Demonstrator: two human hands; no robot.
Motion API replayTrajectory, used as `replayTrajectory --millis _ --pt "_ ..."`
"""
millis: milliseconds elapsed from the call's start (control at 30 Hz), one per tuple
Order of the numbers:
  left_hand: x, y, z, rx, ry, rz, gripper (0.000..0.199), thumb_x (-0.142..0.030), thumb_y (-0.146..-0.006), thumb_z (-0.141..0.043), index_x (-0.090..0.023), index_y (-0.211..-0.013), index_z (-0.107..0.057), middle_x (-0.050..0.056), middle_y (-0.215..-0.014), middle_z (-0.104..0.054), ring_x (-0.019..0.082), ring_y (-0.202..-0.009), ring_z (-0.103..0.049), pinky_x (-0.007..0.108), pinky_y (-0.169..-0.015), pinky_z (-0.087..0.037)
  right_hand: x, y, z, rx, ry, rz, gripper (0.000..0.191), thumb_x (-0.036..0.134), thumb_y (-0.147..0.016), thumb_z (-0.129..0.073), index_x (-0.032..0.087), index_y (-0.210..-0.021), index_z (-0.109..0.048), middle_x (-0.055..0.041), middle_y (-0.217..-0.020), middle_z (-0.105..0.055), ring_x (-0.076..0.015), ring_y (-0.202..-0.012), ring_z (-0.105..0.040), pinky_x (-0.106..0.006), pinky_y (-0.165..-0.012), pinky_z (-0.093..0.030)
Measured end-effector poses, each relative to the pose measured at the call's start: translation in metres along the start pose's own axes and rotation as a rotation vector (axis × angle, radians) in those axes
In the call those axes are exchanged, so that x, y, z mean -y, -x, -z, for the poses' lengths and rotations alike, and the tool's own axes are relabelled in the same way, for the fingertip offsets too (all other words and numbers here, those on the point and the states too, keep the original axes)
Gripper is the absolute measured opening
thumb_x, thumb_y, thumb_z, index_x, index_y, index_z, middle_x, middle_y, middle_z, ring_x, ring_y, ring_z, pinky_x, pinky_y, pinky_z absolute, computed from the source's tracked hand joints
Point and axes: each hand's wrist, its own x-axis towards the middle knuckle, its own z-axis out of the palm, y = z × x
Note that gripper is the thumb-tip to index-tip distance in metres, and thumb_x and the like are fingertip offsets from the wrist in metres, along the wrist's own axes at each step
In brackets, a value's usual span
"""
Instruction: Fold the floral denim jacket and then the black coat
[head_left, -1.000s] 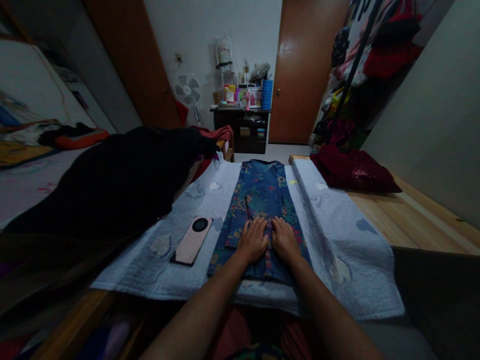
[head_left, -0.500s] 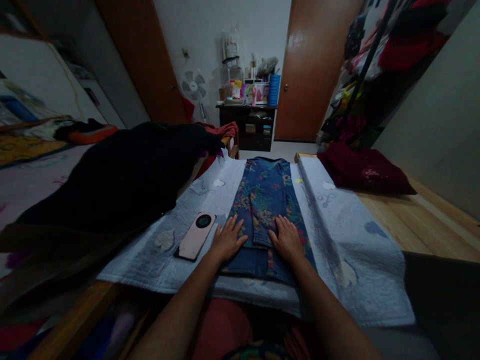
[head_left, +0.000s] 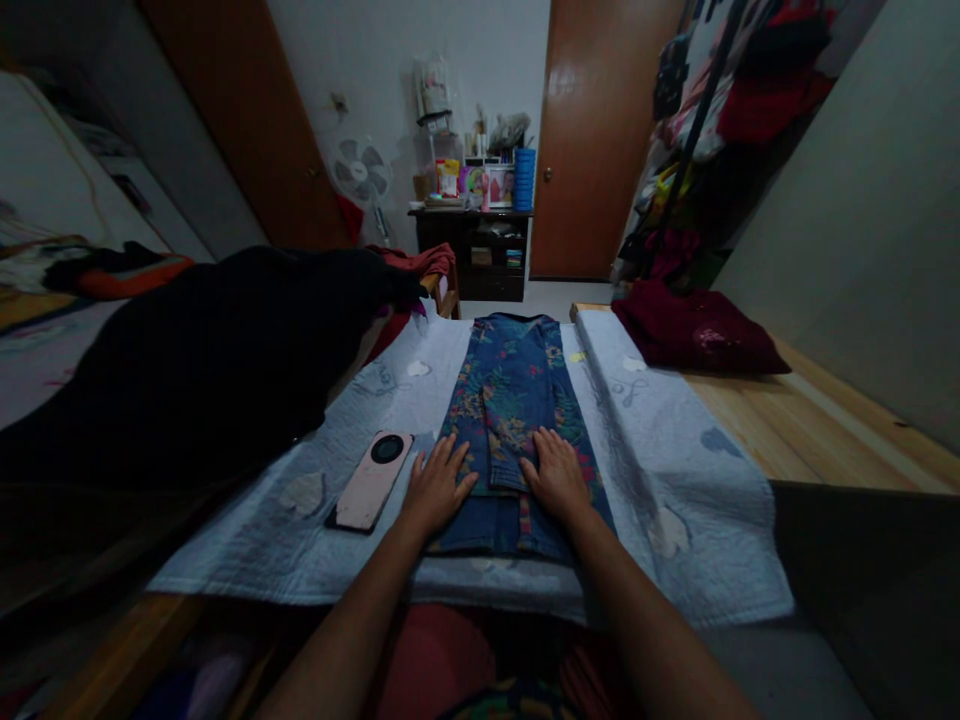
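Observation:
A blue floral garment (head_left: 517,370) lies folded lengthwise on a pale quilted cloth (head_left: 450,340), one sleeve laid down its middle. My left hand (head_left: 437,488) rests flat on its left side, fingers spread. On the right side, beside the sleeve's cuff, my right hand (head_left: 557,472) lies flat with its fingers extended. Neither hand grips anything. To the left of my left hand is a pink phone (head_left: 371,482), its round black camera facing up.
A large dark cloth heap (head_left: 202,350) covers the left. A folded maroon garment (head_left: 697,328) sits on the wooden surface (head_left: 757,420) at right. Farther back stand a fan (head_left: 362,170), a dark cabinet (head_left: 471,285) and hanging clothes (head_left: 772,90).
The camera view has shifted, so the scene appears farther left. Both hands remain flat on the garment, with no clear change in their placement.

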Motion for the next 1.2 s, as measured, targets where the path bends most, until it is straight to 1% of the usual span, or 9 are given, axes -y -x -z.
replayTrajectory --millis 133,300,433,533,667,833,1000,1100,1200 --pt "-0.006 0.001 0.003 0.024 -0.031 0.013 0.056 -0.049 -0.095 -0.036 -0.024 -0.145 -0.036 0.011 -0.156 -0.027 0.027 -0.144 -0.023 0.052 -0.113 -0.022 0.000 0.000 0.000 0.008 -0.001 -0.007 0.059 0.044 -0.092 -0.043 0.010 -0.140 -0.044 -0.0137 -0.148 -0.041 -0.0273 -0.138 -0.032 -0.042 -0.114 -0.020" --pt "-0.018 0.003 0.006 0.052 -0.081 0.081 0.054 -0.045 -0.096 -0.038 -0.023 -0.145 -0.038 0.017 -0.154 -0.030 0.032 -0.142 -0.027 0.054 -0.109 -0.028 0.000 0.001 0.000 -0.012 -0.006 0.004 0.057 0.042 -0.092 -0.044 0.010 -0.139 -0.045 -0.0142 -0.147 -0.042 -0.0268 -0.138 -0.033 -0.041 -0.114 -0.020" --pt "-0.023 0.006 0.003 -0.018 -0.100 0.083 0.051 -0.042 -0.095 -0.042 -0.024 -0.143 -0.042 0.018 -0.150 -0.037 0.033 -0.139 -0.032 0.054 -0.108 -0.030 -0.001 0.001 0.000 -0.006 -0.004 0.009 0.056 0.041 -0.093 -0.043 0.009 -0.139 -0.045 -0.0148 -0.147 -0.042 -0.0276 -0.138 -0.034 -0.042 -0.114 -0.021" --pt "-0.024 0.008 0.001 -0.096 -0.091 0.046 0.046 -0.040 -0.094 -0.045 -0.025 -0.138 -0.048 0.017 -0.146 -0.044 0.034 -0.136 -0.037 0.053 -0.108 -0.030 -0.001 0.000 -0.001 -0.005 -0.002 0.010 0.056 0.042 -0.093 -0.044 0.009 -0.139 -0.045 -0.0153 -0.147 -0.042 -0.0277 -0.138 -0.034 -0.043 -0.113 -0.022" --pt "-0.024 0.010 -0.002 -0.172 -0.055 -0.009 0.040 -0.034 -0.094 -0.045 -0.022 -0.132 -0.054 0.018 -0.140 -0.050 0.033 -0.132 -0.043 0.052 -0.108 -0.031 -0.001 0.000 -0.001 -0.016 0.003 0.008 0.055 0.041 -0.093 -0.045 0.010 -0.138 -0.046 -0.0150 -0.147 -0.042 -0.0275 -0.138 -0.034 -0.043 -0.113 -0.022" --pt "-0.022 0.011 -0.004 -0.219 0.029 -0.070 0.036 -0.028 -0.093 -0.047 -0.020 -0.128 -0.056 0.016 -0.137 -0.052 0.030 -0.129 -0.046 0.047 -0.107 -0.036 -0.001 0.000 -0.001 -0.010 0.007 0.015 0.056 0.041 -0.093 -0.045 0.008 -0.138 -0.045 -0.0157 -0.147 -0.042 -0.0276 -0.138 -0.034 -0.043 -0.114 -0.022" --pt "-0.024 0.011 0.000 -0.243 0.057 -0.078 0.033 -0.024 -0.092 -0.048 -0.018 -0.122 -0.058 0.014 -0.125 -0.058 0.030 -0.123 -0.050 0.046 -0.105 -0.038 -0.001 0.000 -0.001 -0.007 0.011 0.012 0.056 0.041 -0.093 -0.044 0.008 -0.139 -0.045 -0.0156 -0.146 -0.043 -0.0273 -0.138 -0.033 -0.042 -0.114 -0.021" --pt "-0.026 0.012 0.002 -0.254 0.072 -0.070 0.030 -0.022 -0.091 -0.049 -0.017 -0.119 -0.059 0.012 -0.116 -0.061 0.029 -0.119 -0.051 0.046 -0.105 -0.038 -0.001 0.000 -0.001 -0.005 0.011 0.013 0.057 0.041 -0.093 -0.044 0.008 -0.139 -0.045 -0.0153 -0.147 -0.042 -0.0276 -0.138 -0.034 -0.042 -0.114 -0.021" --pt "-0.028 0.014 0.004 -0.276 0.089 -0.065 0.027 -0.020 -0.090 -0.050 -0.017 -0.115 -0.060 0.011 -0.111 -0.061 0.030 -0.121 -0.049 0.050 -0.107 -0.034 -0.002 0.000 -0.002 -0.010 0.009 0.016 0.056 0.042 -0.093 -0.045 0.008 -0.138 -0.046 -0.0151 -0.147 -0.042 -0.0277 -0.137 -0.035 -0.043 -0.114 -0.022"
